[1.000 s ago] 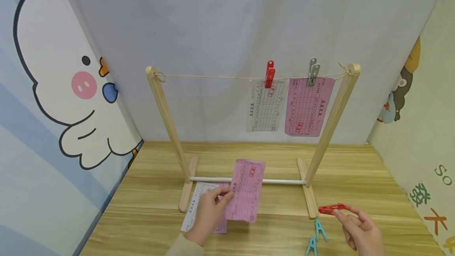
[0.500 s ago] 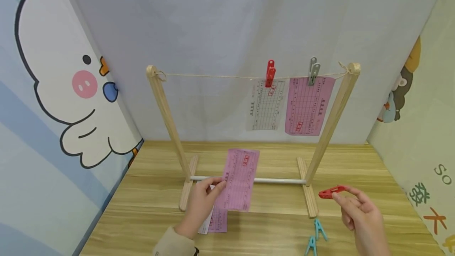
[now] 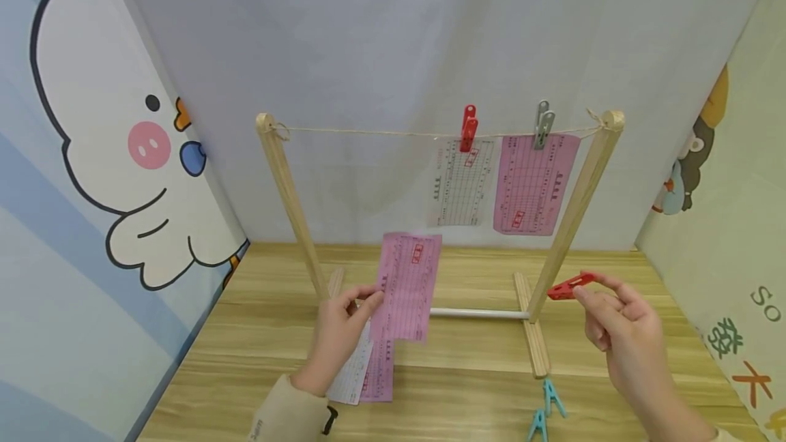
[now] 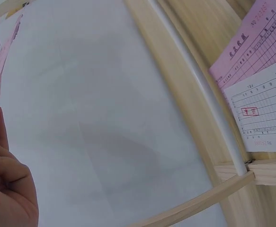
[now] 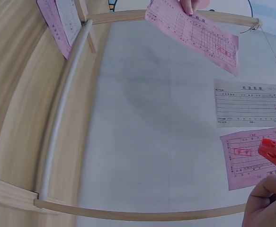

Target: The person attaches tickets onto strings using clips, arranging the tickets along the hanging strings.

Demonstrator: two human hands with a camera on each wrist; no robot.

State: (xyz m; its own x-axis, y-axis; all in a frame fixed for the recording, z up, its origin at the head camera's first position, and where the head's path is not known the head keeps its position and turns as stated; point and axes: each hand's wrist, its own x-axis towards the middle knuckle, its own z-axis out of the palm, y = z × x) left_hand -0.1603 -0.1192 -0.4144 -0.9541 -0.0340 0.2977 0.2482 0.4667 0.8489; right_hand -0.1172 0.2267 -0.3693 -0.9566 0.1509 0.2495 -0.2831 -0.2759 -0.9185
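The left grip pinches a pink printed form between thumb and fingers at its left edge; the sheet stands out to the right of those fingertips, its upper end reaching above them, a red stamp near the top. A beige sleeve covers the wrist behind this grip. Below the left grip, on the bench, a white printed form partly overlaps a second pink form.

The right grip, well apart from the left, pinches a red clothespin between thumb and forefinger, its far end pointing left. Down and left of this grip, two turquoise clothespins lie near each other on the bench.

Just left of the right grip rises the right post of a wooden rack. Its string runs above both grips. Up and left of the right grip, a grey clothespin holds a hanging pink form; farther left, another red clothespin holds a hanging white form.
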